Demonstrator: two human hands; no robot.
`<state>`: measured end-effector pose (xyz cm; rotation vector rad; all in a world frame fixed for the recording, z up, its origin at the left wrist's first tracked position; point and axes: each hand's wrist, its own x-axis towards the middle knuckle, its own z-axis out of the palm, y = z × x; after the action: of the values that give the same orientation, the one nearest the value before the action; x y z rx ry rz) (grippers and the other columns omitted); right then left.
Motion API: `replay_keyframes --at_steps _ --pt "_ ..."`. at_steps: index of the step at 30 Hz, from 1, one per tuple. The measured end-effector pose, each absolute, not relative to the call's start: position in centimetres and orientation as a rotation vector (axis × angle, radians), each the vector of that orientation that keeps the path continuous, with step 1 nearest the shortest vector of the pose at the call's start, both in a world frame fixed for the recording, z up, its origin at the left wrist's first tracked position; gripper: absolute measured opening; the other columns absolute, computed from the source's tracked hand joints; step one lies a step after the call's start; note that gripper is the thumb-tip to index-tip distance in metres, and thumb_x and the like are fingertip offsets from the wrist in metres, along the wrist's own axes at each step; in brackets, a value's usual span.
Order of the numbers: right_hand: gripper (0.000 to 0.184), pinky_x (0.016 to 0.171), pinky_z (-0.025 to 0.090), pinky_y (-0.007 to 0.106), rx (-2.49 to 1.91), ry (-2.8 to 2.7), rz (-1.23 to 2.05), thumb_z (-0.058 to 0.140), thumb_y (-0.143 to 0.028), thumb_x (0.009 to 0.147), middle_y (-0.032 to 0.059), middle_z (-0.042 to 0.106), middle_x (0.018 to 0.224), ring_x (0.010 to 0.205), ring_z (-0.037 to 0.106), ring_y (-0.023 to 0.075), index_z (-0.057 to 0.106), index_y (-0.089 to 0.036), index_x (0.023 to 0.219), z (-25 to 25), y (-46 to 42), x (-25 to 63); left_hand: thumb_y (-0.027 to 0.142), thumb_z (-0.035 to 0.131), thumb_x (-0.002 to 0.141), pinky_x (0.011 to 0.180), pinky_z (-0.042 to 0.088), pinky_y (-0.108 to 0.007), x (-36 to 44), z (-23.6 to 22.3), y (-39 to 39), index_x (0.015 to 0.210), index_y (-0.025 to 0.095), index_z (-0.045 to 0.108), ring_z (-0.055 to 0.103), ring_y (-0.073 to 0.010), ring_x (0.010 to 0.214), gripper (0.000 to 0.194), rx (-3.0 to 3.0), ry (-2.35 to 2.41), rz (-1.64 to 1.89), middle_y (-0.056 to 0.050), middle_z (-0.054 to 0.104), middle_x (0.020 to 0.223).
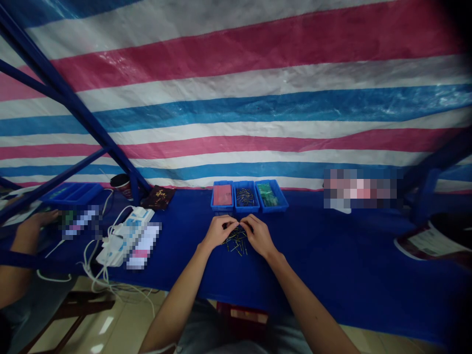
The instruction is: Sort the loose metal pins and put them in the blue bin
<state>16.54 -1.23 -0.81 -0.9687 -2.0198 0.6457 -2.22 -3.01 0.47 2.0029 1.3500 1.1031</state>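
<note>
My left hand (220, 231) and my right hand (259, 234) meet over a small heap of thin, dark and brassy pin-like pieces (238, 243) on the blue tabletop. Thumb and fingers of each hand are pinched together, the tips almost touching. Whatever lies between them is too small to make out. Just beyond my hands stand three blue bins in a row: the left bin (213, 208) has a pink stack (222, 194) inside, the middle bin (246, 209) contains more thin metal pieces (245, 197), and the right bin (277, 208) holds green pieces (267, 195).
To the left lie a white power strip (123, 241) with tangled cables, a dark packet (158, 197) and a cup (121, 184). Another person's hand (37, 221) rests further left. A large dark cup (435, 241) stands right. Blue frame bars (92, 132) slant before a striped sheet (258, 108).
</note>
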Motion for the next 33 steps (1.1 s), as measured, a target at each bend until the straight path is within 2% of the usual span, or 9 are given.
replay_keyframes --at_steps 6,14,18,20,23,26,31,33 --pt "0.019 0.076 0.043 0.029 -0.997 -2.047 0.592 0.046 -0.026 0.101 0.0038 0.065 0.091 0.084 0.061 0.0189 0.062 -0.022 0.092 -0.95 -1.21 16.54 0.034 0.061 0.094 0.062 0.040 -0.024 -2.18 0.43 -3.03 0.087 0.014 0.076 0.055 -0.0128 0.062 0.026 1.991 1.342 1.113 -0.004 0.069 0.075" --pt "0.033 0.069 0.036 0.029 -1.110 -2.121 0.415 0.038 -0.028 0.104 0.0026 0.060 0.076 0.072 0.057 0.0174 0.052 -0.021 0.075 -1.25 -1.02 16.24 0.033 0.061 0.094 0.062 0.040 -0.025 -2.11 0.46 -3.01 0.086 0.015 0.076 0.054 -0.0126 0.062 0.025 2.000 1.330 1.107 -0.004 0.068 0.074" --pt "0.037 0.069 0.038 0.028 -1.108 -2.095 0.465 0.037 -0.033 0.105 0.0025 0.060 0.073 0.070 0.057 0.0176 0.051 -0.021 0.072 -1.36 -0.96 16.32 0.033 0.061 0.093 0.061 0.039 -0.024 -2.13 0.47 -3.04 0.086 0.015 0.076 0.054 -0.0123 0.062 0.025 1.996 1.332 1.111 -0.004 0.068 0.074" --pt "0.033 0.069 0.041 0.028 -1.073 -2.050 0.554 0.039 -0.037 0.104 0.0030 0.062 0.078 0.072 0.059 0.0177 0.056 -0.022 0.080 -1.24 -1.04 16.43 0.033 0.061 0.094 0.061 0.039 -0.024 -2.16 0.40 -3.02 0.085 0.014 0.075 0.054 -0.0123 0.062 0.025 1.988 1.342 1.120 -0.004 0.068 0.073" --pt "0.023 0.068 0.045 0.028 -1.024 -1.973 0.676 0.046 -0.040 0.101 0.0022 0.064 0.084 0.070 0.059 0.0171 0.059 -0.023 0.108 -1.08 -1.25 16.56 0.034 0.061 0.094 0.060 0.037 -0.024 -2.20 0.25 -2.97 0.083 0.014 0.074 0.053 -0.0120 0.060 0.027 1.983 1.365 1.125 -0.003 0.066 0.071" --pt "0.027 0.068 0.047 0.028 -1.001 -1.948 0.722 0.051 -0.037 0.098 0.0007 0.062 0.083 0.066 0.057 0.0164 0.054 -0.023 0.121 -1.13 -1.34 16.53 0.036 0.060 0.094 0.060 0.038 -0.024 -2.21 0.11 -2.92 0.083 0.014 0.074 0.054 -0.0125 0.061 0.028 1.969 1.376 1.129 -0.004 0.068 0.072" --pt "0.015 0.072 0.046 0.029 -0.981 -1.962 0.698 0.049 -0.029 0.097 0.0033 0.063 0.087 0.076 0.059 0.0183 0.060 -0.023 0.106 -1.08 -1.26 16.45 0.037 0.059 0.094 0.060 0.039 -0.025 -2.20 0.02 -2.88 0.084 0.014 0.074 0.055 -0.0133 0.062 0.029 1.968 1.378 1.134 -0.004 0.069 0.073" --pt "0.016 0.074 0.046 0.030 -0.966 -1.972 0.689 0.046 -0.028 0.099 0.0047 0.063 0.089 0.080 0.060 0.0192 0.061 -0.023 0.097 -0.90 -1.27 16.48 0.036 0.060 0.094 0.060 0.039 -0.025 -2.20 0.07 -2.90 0.084 0.014 0.074 0.055 -0.0133 0.062 0.028 1.974 1.377 1.135 -0.004 0.069 0.072"
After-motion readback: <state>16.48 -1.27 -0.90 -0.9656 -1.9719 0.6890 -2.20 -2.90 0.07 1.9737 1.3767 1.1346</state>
